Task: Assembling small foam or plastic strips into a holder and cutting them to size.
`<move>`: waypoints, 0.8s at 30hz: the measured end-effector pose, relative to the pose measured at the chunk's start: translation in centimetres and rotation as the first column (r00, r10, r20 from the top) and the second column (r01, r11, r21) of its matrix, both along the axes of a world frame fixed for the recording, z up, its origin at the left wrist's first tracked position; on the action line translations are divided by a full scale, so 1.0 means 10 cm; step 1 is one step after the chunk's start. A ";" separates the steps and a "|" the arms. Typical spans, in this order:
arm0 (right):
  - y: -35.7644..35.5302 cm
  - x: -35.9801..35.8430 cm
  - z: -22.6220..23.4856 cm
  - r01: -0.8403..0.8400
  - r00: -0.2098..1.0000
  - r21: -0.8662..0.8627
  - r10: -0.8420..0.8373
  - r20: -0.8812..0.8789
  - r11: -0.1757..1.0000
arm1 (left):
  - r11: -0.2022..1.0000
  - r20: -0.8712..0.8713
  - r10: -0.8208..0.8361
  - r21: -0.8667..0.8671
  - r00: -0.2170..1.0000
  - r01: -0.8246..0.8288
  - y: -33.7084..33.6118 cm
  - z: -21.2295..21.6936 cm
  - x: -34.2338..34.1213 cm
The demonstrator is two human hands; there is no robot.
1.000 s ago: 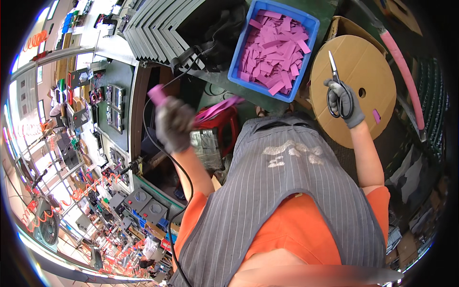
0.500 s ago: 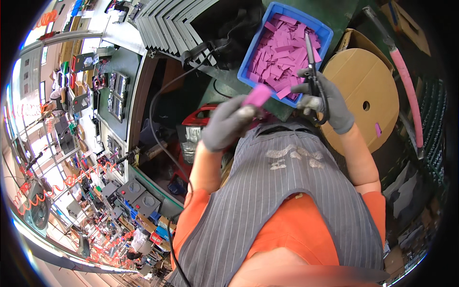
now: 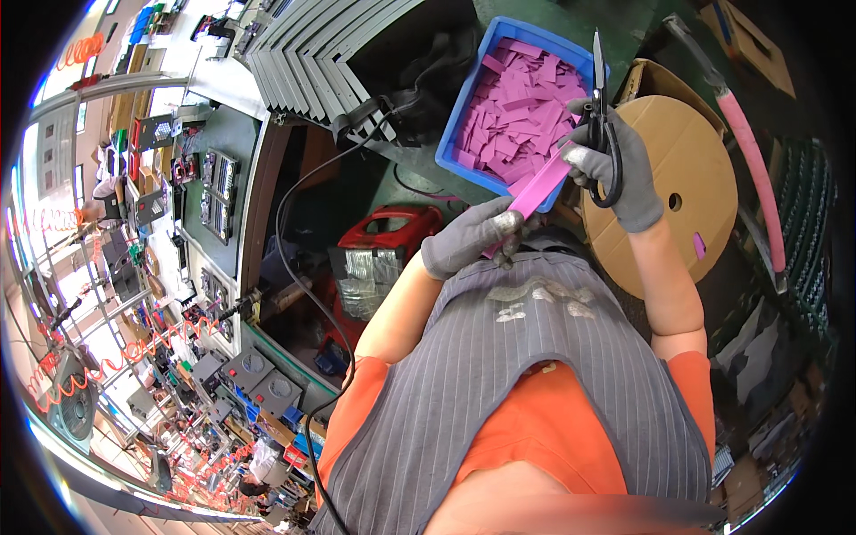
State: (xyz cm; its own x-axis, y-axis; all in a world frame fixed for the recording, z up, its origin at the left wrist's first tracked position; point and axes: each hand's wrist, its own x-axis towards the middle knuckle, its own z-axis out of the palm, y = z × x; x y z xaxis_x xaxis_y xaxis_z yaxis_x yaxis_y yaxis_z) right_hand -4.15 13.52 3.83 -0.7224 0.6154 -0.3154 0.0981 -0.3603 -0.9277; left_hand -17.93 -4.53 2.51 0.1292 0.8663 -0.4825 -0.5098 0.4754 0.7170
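Observation:
My gloved left hand (image 3: 471,237) pinches the lower end of a long, flat pink strip (image 3: 538,189) in front of my apron. The strip slants up to my gloved right hand (image 3: 627,174), whose thumb and fingertips meet its upper end. Black-handled scissors (image 3: 598,76) also sit in my right hand, blades pointing away from me and looking closed together. Just beyond both hands stands a blue plastic bin (image 3: 452,147), filled with many short pink pieces (image 3: 522,107). The strip passes over the bin's near corner.
A round cardboard reel side (image 3: 704,169) with a centre hole stands right of my hands, a pink scrap (image 3: 700,245) on it. Left are a red plastic object (image 3: 392,223), a dark cable (image 3: 283,201) and stacked grey metal profiles (image 3: 312,67). Further right is a pink-wrapped pole (image 3: 756,160).
My left hand has moved slightly right and down, and the pink strip now stretches between both hands. The scissors have turned more upright in my right hand.

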 end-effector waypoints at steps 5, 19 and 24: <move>0.01 0.02 -0.09 0.033 0.999 0.041 -0.032 -0.023 0.999 | 0.994 -0.045 0.028 -0.108 0.999 -0.033 0.15 0.05 -0.01; -0.08 0.62 -0.11 -0.514 0.845 -0.104 0.524 0.111 0.851 | 0.989 -0.211 0.107 -0.076 0.972 -0.125 0.24 0.00 0.00; -0.07 0.54 -0.15 -0.517 0.845 -0.019 0.514 0.147 0.855 | 0.995 -0.207 0.068 -0.060 0.976 -0.082 0.24 -0.04 0.03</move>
State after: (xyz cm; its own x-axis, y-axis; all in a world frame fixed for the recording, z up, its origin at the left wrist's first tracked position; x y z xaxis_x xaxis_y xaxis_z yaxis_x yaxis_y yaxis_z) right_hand 1.21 12.83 2.37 -0.8859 0.1738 -0.4302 0.3954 -0.2023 -0.8960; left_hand -17.60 -2.17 2.09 -0.0422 0.8343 -0.5497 -0.3919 0.4923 0.7772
